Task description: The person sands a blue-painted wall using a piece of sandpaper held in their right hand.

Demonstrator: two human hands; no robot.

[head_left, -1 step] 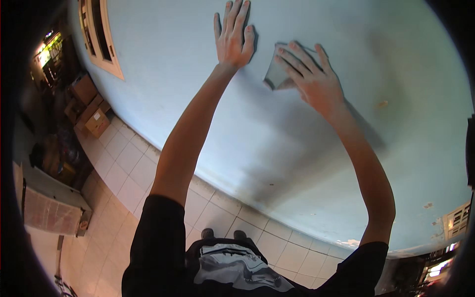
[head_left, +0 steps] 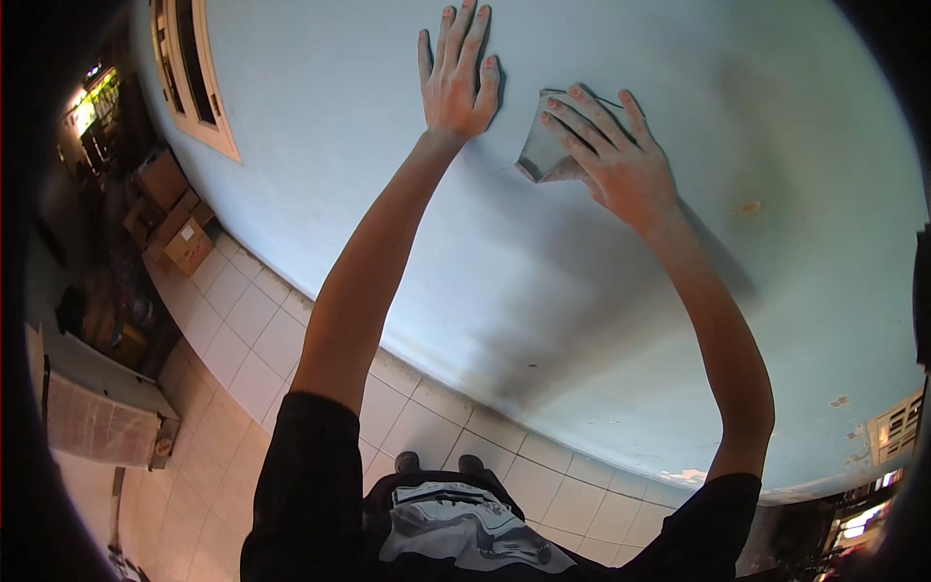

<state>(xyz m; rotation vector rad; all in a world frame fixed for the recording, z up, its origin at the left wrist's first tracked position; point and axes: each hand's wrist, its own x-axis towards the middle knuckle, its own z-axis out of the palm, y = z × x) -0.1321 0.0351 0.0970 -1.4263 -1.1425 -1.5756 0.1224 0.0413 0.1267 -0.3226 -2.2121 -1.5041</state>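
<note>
My left hand (head_left: 454, 92) lies flat against the pale blue wall (head_left: 436, 291), its fingers stretched out and nothing in it. To its right, my right hand (head_left: 621, 160) presses a thin grey sheet (head_left: 545, 145) to the same wall, fingers spread across it. The sheet has the look of sandpaper, with a dark, slightly curled lower left corner. Its left part shows beside my fingers, and the palm covers much of the rest. Pale dust seems to coat both hands.
A cream-framed window (head_left: 197, 78) is set in the wall at upper left. Cardboard boxes (head_left: 187, 244) stand by the wall's foot. Flaking paint (head_left: 685, 476) marks the lower wall. Light tiles (head_left: 412, 427) cover the floor around my feet. A pale cabinet-like object (head_left: 107, 412) is at left.
</note>
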